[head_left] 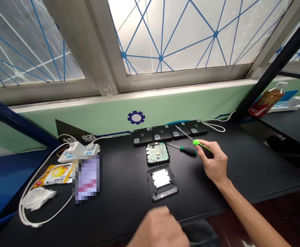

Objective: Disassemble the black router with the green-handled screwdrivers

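My right hand (214, 159) is closed around the handle of a screwdriver with a bright green and black grip (203, 148). Its thin shaft points up and left over a row of black boxes. Below it, a second screwdriver with a dark green and black handle (188, 150) lies on the table. To its left is an opened device with a green circuit board (157, 152) in a black case. The black cover (150, 185), with a white pad, lies nearer me. At the bottom edge, my left hand (160, 228) is blurred and curled closed; its fingertips are hidden.
Several flat black boxes (161, 132) line the wall. Small screws (138, 155) lie left of the device. A white power strip (95, 151), snack packet (54, 174), crumpled tissue (38, 198) and looped white cable (21, 209) occupy the left. A drink bottle (269, 99) stands beyond the right post.
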{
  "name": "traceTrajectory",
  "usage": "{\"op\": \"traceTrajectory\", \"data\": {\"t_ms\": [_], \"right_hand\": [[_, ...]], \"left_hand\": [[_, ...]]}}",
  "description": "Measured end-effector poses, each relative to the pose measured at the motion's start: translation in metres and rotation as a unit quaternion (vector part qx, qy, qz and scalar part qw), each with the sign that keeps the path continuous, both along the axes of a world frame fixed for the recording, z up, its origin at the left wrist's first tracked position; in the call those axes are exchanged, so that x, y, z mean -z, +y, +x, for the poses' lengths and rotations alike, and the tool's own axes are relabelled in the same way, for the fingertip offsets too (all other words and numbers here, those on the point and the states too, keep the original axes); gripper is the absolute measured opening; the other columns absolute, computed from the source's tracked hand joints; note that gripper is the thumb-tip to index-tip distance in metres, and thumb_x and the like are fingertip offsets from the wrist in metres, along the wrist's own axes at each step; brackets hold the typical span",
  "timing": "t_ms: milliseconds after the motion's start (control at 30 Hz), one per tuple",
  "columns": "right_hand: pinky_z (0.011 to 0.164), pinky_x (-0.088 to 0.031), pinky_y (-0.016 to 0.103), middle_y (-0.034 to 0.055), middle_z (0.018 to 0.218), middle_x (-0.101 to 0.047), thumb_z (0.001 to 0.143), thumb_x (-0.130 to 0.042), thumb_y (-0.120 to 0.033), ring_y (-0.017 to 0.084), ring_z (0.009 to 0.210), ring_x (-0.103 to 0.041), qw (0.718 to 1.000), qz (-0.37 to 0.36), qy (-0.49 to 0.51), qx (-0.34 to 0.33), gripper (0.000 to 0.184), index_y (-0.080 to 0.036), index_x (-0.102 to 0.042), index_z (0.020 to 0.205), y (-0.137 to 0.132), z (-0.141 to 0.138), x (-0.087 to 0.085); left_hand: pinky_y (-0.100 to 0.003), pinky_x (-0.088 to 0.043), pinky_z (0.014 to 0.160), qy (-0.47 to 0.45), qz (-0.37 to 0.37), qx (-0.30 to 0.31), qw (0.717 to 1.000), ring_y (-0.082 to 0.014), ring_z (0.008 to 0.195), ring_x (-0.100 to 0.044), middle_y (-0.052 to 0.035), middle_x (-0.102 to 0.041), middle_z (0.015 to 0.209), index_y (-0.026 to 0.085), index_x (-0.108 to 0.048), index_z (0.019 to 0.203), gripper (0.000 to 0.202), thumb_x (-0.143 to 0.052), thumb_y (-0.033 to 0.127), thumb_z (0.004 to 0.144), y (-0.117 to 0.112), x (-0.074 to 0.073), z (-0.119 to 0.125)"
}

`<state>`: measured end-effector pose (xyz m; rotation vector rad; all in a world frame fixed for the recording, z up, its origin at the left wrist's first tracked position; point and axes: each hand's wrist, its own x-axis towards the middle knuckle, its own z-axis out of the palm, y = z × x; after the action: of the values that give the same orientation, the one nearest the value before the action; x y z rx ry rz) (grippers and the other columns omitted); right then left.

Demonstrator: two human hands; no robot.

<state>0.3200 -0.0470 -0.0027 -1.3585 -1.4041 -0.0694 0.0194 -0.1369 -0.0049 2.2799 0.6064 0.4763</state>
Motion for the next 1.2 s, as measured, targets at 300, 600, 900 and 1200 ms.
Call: {"op": "traceTrajectory", "data": {"t_ms": [300,600,900,1200], "right_hand": [[0.066,-0.049,0.03,-0.0051,0.077,-0.063,0.099,-0.077,-0.042,0.017,0.064,-0.06,0.995,-0.067,0.073,0.017,0.023,-0.025,-0.068,0.111,0.0,0.0,0.007],[0.055,-0.047,0.026,0.0024,0.085,-0.075,0.086,-0.093,-0.039,0.017,0.067,-0.063,0.986,-0.031,0.162,0.015,0.022,-0.021,-0.082,0.094,0.001,0.0,-0.008],[0.05,-0.05,0.025,0.001,0.084,-0.073,0.097,-0.081,-0.036,0.013,0.056,-0.062,0.978,-0.056,0.164,-0.114,0.018,-0.021,-0.074,0.089,0.013,-0.013,-0.05],[0.048,-0.038,0.024,-0.0077,0.07,-0.058,0.1,-0.068,-0.023,0.008,0.046,-0.046,0.97,0.044,-0.048,-0.234,0.013,-0.026,-0.059,0.092,0.039,-0.076,-0.065]], "left_hand": [[-0.037,-0.057,0.093,-0.067,0.165,-0.105,0.978,-0.025,0.106,-0.069,-0.0068,-0.073,0.115,0.023,-0.07,0.125,0.022,-0.076,0.021,0.104,0.115,-0.023,-0.02],[-0.046,-0.058,0.106,-0.057,0.158,-0.131,0.977,-0.0306,0.123,-0.068,-0.0106,-0.073,0.133,0.023,-0.063,0.14,0.05,-0.084,0.017,0.096,0.093,0.002,-0.012],[-0.039,-0.064,0.097,-0.037,0.116,-0.13,0.984,-0.0262,0.114,-0.073,-0.0061,-0.075,0.125,0.027,-0.058,0.149,0.057,-0.085,0.016,0.1,0.105,0.005,-0.024],[-0.039,-0.066,0.094,-0.05,0.102,-0.134,0.985,-0.0263,0.108,-0.074,-0.007,-0.073,0.119,0.026,-0.061,0.145,0.047,-0.08,0.018,0.103,0.105,0.004,-0.022]]}}
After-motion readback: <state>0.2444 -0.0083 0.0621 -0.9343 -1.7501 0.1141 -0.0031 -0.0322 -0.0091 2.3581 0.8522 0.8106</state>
